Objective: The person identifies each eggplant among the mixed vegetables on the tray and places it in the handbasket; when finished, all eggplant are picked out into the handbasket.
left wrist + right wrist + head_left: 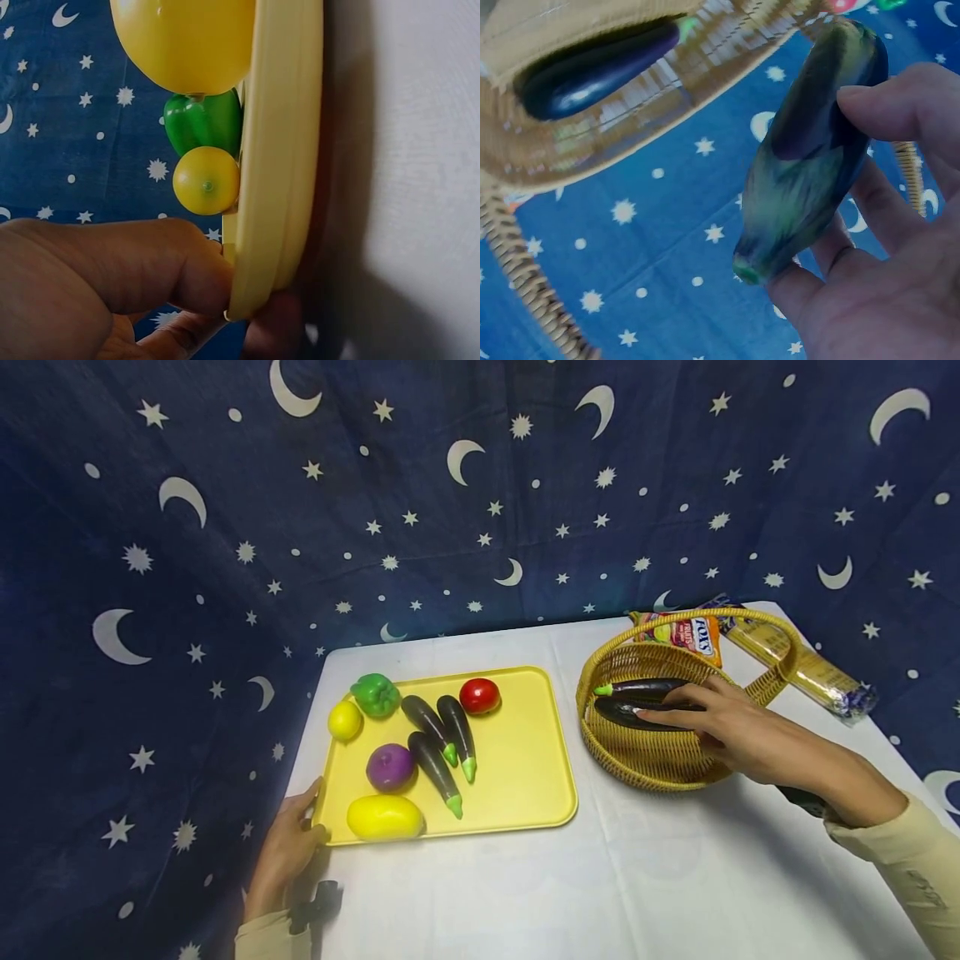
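My left hand (287, 847) grips the near left corner of a yellow tray (517, 777); the left wrist view shows the thumb above its rim and fingers below. On the tray lie three eggplants (433, 768), a red tomato (480, 696), a green bell pepper (375, 695), a yellow lemon (345, 721), a round purple vegetable (390, 767) and an oblong yellow fruit (385, 817). Over the wicker basket (660, 768), my right hand (738, 731) holds a dark eggplant (802, 165) with greenish streaks between thumb and fingers. Another eggplant (604, 71) lies inside the basket.
Behind the basket are a colourful sweets bag (693, 639) and a long clear packet (806, 668) with yellowish contents. The basket's tall handle (697, 612) arches beside my right hand. A dark blue cloth (450, 577) with moons and stars hangs behind the white table (525, 893).
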`<act>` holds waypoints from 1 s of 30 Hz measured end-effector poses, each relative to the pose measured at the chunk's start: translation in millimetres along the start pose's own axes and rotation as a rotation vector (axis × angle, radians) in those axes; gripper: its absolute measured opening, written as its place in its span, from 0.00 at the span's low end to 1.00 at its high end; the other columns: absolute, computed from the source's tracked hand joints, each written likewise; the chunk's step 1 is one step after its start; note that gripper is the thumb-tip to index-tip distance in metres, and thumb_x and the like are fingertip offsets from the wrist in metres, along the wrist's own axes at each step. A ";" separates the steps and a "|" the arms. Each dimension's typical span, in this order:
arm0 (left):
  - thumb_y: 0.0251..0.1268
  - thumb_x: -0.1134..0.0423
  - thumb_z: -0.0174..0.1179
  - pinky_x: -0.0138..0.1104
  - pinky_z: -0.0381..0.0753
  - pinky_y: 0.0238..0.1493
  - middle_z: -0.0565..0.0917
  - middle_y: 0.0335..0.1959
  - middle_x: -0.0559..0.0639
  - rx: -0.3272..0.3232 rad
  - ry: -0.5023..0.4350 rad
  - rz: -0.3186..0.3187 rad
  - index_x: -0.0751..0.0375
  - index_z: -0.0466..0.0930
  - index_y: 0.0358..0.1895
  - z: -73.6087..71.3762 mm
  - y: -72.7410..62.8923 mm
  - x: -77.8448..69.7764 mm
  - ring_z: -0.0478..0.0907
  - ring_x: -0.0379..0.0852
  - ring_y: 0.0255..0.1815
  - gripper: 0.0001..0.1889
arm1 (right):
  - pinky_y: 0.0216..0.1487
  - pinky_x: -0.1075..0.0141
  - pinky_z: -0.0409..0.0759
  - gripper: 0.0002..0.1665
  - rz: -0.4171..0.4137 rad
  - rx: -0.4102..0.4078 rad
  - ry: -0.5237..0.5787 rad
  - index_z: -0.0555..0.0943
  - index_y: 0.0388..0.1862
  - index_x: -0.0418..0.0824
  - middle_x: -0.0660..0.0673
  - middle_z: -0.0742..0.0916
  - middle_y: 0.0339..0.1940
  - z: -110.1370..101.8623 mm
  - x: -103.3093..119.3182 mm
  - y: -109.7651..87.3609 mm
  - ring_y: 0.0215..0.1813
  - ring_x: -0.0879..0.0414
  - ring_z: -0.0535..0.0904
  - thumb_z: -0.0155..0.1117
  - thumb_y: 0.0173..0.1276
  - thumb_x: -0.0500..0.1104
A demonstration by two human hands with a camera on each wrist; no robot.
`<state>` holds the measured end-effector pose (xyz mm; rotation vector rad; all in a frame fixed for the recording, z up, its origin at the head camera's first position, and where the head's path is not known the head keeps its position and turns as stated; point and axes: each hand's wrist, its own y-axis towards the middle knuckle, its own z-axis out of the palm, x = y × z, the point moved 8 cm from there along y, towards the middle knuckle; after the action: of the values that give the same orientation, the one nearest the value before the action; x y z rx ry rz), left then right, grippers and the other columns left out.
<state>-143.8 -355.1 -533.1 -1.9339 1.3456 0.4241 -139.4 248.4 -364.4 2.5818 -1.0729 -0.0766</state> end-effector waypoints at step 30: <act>0.64 0.81 0.48 0.62 0.60 0.83 0.45 0.90 0.65 0.020 -0.367 -0.038 0.42 0.53 0.87 1.9 -2.8 9.7 0.45 0.73 0.89 0.49 | 0.47 0.54 0.76 0.52 0.031 0.081 -0.022 0.84 0.69 0.56 0.51 0.86 0.54 38.0 -52.9 -16.2 0.50 0.52 0.77 0.73 0.44 0.21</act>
<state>-137.2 -359.7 -539.4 -1.7566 1.0691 0.7050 -172.9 284.8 -409.7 2.6407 -1.1456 -0.0547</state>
